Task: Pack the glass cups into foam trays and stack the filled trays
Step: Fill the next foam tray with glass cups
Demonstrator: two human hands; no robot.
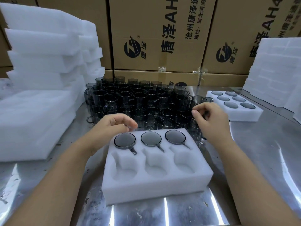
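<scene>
A white foam tray (156, 185) lies in front of me on the steel table. Its far row holds three smoked glass cups (151, 138), bottoms up; the three near pockets are bare. Behind the tray stands a dense cluster of several loose dark glass cups (138, 98). My left hand (112, 128) hovers over the tray's far left corner, fingers loosely curled and holding nothing. My right hand (210, 118) hangs above the cluster's right edge, fingers loosely bent, with nothing visibly in them. A filled foam tray (234, 111) lies at the right.
Stacks of white foam pieces (42, 62) rise at the left, with flat foam sheets (32, 121) on the table. More foam stacks (276, 70) stand at the right. Printed cardboard boxes (156, 38) form a wall behind the table.
</scene>
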